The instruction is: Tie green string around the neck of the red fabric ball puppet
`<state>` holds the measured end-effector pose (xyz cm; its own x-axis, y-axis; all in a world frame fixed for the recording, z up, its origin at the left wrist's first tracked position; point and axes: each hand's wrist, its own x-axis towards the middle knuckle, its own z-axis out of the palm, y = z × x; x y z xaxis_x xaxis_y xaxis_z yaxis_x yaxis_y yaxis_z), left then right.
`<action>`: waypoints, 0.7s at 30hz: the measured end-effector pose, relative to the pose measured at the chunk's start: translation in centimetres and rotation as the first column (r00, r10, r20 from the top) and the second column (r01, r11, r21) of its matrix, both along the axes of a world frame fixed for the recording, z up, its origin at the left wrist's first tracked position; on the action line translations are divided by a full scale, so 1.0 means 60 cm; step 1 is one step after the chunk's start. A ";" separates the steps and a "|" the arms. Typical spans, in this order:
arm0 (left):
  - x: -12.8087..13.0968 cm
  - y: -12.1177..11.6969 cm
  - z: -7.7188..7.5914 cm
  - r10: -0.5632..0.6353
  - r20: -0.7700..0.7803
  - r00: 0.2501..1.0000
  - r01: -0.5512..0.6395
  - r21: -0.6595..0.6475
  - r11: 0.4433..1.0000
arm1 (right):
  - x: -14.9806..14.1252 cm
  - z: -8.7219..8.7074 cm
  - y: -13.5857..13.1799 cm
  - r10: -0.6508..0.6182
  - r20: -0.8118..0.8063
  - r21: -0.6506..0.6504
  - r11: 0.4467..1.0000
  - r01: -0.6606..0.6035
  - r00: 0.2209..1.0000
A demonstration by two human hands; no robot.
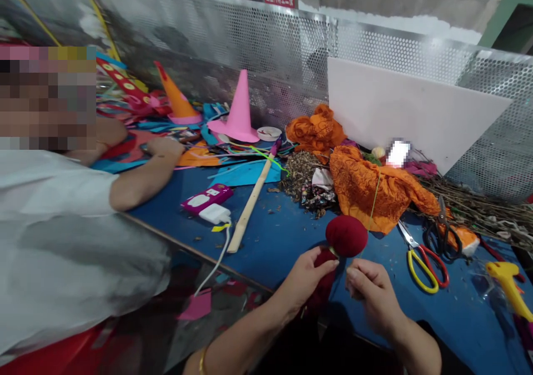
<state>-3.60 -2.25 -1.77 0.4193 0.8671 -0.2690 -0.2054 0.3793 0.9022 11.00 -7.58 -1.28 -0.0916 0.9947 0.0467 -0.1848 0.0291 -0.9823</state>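
Note:
My left hand [306, 278] pinches the gathered neck of a dark red cloth ball [346, 235], holding it up just above the blue table [283, 236]. Dark red cloth hangs below my fingers. My right hand [370, 297] is closed in a pinch just right of the ball's neck; a thin yellow-green thread [376, 197] runs up from there across the orange fabric [375, 189]. The thread's end in my fingers is too fine to see clearly.
A person in a white shirt [62, 242] sits at the left, forearm on the table. Scissors [425, 261], black scissors [443, 233], a yellow glue gun [510, 286], a wooden stick [250, 206], a pink cone hat [239, 111], dried plant bits [302, 175] and twigs [478, 208] lie about.

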 end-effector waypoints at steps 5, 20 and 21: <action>-0.004 0.005 -0.002 -0.019 -0.014 1.000 0.019 0.002 1.000 | -0.001 0.003 -0.001 0.004 -0.017 -0.032 0.999 -0.005 1.000; -0.041 0.019 0.032 0.182 -0.061 0.981 -0.185 -0.048 0.982 | 0.028 0.022 0.021 -0.028 0.235 0.414 0.907 -0.074 0.972; -0.046 0.022 0.033 0.212 -0.076 0.974 -0.213 -0.006 0.977 | 0.036 0.023 0.026 -0.081 0.230 0.433 0.901 -0.027 0.970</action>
